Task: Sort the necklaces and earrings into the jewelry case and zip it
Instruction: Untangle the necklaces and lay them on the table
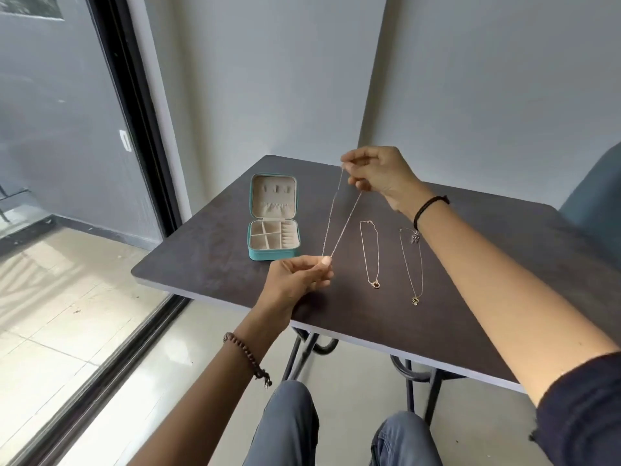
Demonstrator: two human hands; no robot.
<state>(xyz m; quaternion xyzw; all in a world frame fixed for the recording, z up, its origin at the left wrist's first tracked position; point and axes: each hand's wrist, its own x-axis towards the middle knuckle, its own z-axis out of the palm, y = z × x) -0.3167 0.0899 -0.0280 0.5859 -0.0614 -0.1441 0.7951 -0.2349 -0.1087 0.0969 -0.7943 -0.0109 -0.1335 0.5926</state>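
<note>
Our left hand (pixel 295 280) and right hand (pixel 379 176) pinch a thin necklace (pixel 339 220) taut. The left hand hovers at the near edge of the desk (pixel 201 257); the open jewelry case (pixel 274 220) lies left of both.

Dark table (pixel 218 260), grey wall (pixel 470 95) behind; blue chair (pixel 594 203) right.
</note>
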